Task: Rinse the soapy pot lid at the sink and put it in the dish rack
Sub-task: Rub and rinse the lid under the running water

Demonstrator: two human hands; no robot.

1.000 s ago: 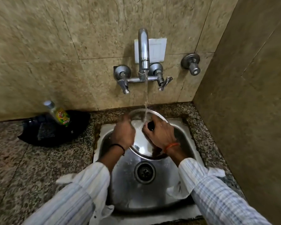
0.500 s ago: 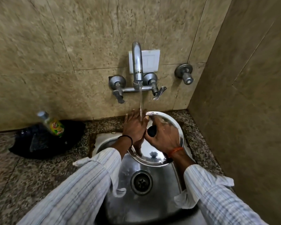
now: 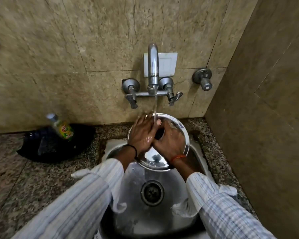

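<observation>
A round steel pot lid point(image 3: 180, 133) with a black knob point(image 3: 160, 133) is held tilted over the back of the steel sink point(image 3: 138, 188), under the running tap point(image 3: 153, 66). My right hand point(image 3: 167, 142) grips the lid at the knob. My left hand point(image 3: 141, 133) lies flat on the lid's wet surface with fingers spread, just left of the knob, where the water stream point(image 3: 155, 107) lands. No dish rack is in view.
A dish-soap bottle point(image 3: 62, 127) leans in a black tray point(image 3: 55, 142) on the granite counter point(image 3: 24, 178) to the left. A tiled wall closes the right side. A drain point(image 3: 152, 193) sits in the sink's middle. A separate valve point(image 3: 203, 80) is on the back wall.
The lid has shifted right and back under the stream. My left hand has slid from the lid's left edge onto its face beside the knob. The view has tilted upward.
</observation>
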